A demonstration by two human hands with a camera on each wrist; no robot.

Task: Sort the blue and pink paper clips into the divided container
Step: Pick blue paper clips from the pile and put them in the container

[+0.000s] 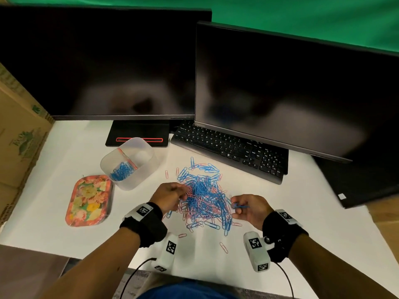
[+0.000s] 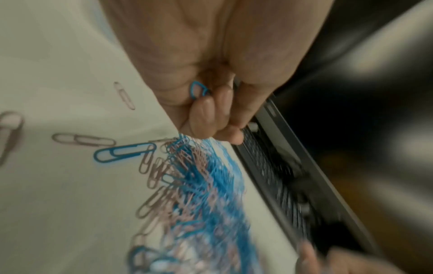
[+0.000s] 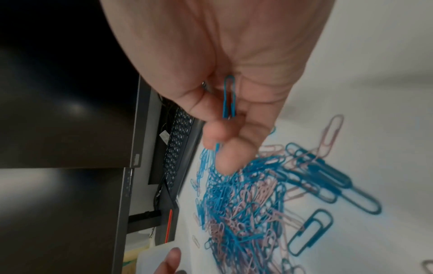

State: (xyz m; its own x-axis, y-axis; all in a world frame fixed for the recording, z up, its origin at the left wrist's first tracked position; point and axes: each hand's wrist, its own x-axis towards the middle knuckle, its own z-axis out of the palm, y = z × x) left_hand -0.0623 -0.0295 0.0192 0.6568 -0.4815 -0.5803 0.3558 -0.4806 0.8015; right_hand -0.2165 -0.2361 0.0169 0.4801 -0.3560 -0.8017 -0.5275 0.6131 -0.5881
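A heap of blue and pink paper clips [image 1: 205, 199] lies on the white table between my hands. My left hand [image 1: 169, 198] hovers at the heap's left edge, fingers curled around a blue clip [image 2: 198, 90] tucked in the palm. My right hand [image 1: 248, 207] is at the heap's right edge and pinches blue clips [image 1: 240, 206]; one blue clip [image 3: 229, 98] lies along its palm. The clear divided container [image 1: 127, 162] stands back left, with blue clips [image 1: 121, 171] in its near compartment; the far compartment looks empty.
A flowered tray [image 1: 89, 199] lies left of the container. A black keyboard [image 1: 231, 147] and two dark monitors [image 1: 280, 89] stand behind the heap. A cardboard box [image 1: 19, 137] borders the left side. Loose pink clips [image 1: 223, 247] lie near the table's front edge.
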